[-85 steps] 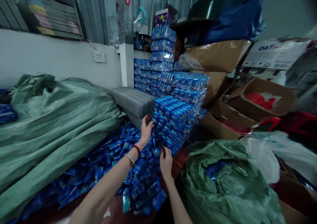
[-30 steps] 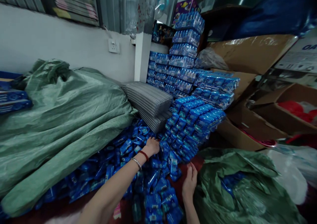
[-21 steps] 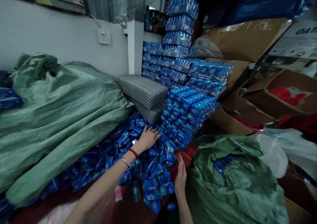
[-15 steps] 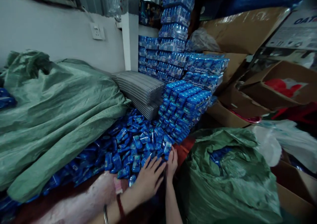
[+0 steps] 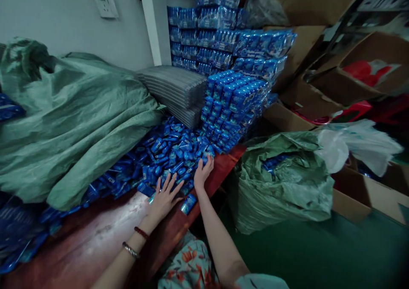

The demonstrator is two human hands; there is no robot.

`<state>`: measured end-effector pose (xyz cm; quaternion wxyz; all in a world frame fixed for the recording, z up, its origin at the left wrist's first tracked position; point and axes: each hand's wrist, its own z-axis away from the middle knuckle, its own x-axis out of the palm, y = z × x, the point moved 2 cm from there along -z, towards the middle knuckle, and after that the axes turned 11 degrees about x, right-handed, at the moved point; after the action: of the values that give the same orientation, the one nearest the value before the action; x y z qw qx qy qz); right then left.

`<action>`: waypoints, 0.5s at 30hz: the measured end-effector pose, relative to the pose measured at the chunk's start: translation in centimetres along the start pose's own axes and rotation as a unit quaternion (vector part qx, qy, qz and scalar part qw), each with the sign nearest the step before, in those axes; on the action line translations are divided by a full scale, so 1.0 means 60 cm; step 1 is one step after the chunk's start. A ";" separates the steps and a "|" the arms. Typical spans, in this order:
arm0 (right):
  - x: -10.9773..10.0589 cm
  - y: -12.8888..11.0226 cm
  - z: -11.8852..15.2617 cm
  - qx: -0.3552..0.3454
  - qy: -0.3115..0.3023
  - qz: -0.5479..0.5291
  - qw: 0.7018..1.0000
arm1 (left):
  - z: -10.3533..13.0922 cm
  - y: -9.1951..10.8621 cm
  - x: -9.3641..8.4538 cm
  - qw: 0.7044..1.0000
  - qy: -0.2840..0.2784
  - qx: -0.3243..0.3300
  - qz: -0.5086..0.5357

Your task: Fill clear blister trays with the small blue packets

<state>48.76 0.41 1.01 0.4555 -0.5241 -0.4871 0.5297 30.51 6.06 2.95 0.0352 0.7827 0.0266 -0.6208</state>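
A heap of small, glossy blue plastic containers [image 5: 174,150] lies on a reddish-brown table [image 5: 223,165]. My left hand [image 5: 163,200], with a beaded band and a metal bracelet at its wrist, spreads its fingers flat over the near edge of the heap. Some blue pieces show beneath it. At the heap's right edge, my right hand [image 5: 203,173] curls its fingers round a blue container [image 5: 207,156], which they partly cover. One loose blue container [image 5: 188,204] rests on the table between my hands, close to the front edge.
Neat rows of blue containers [image 5: 230,97] and grey sheets [image 5: 175,84] stand behind the heap. A green sack [image 5: 96,122] covers the table's left part. Right of the table, an opened green sack [image 5: 287,191] stands on the floor near cardboard boxes [image 5: 351,195].
My view has tilted down and drawn back. My left hand has moved left, away from my right hand. The loose container now shows between them.
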 end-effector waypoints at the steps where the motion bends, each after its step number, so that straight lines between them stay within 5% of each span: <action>1: -0.010 0.002 -0.002 0.009 -0.014 -0.019 1.000 | 0.009 0.002 -0.004 1.000 0.007 -0.009 -0.008; 5: -0.045 0.013 -0.015 0.037 -0.052 -0.060 0.996 | 0.030 0.041 -0.017 0.999 0.036 -0.027 -0.031; 10: -0.068 0.009 -0.017 0.042 -0.065 -0.086 0.993 | 0.013 0.113 0.005 0.997 0.006 0.079 -0.023; 15: -0.178 0.037 -0.015 0.042 -0.012 -0.065 0.997 | -0.001 0.099 0.010 0.998 0.001 0.037 -0.058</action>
<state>50.09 -10.39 0.03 0.5050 -0.4651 -0.5029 0.5252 31.21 0.17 2.52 -0.0301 0.7811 0.0486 -0.6217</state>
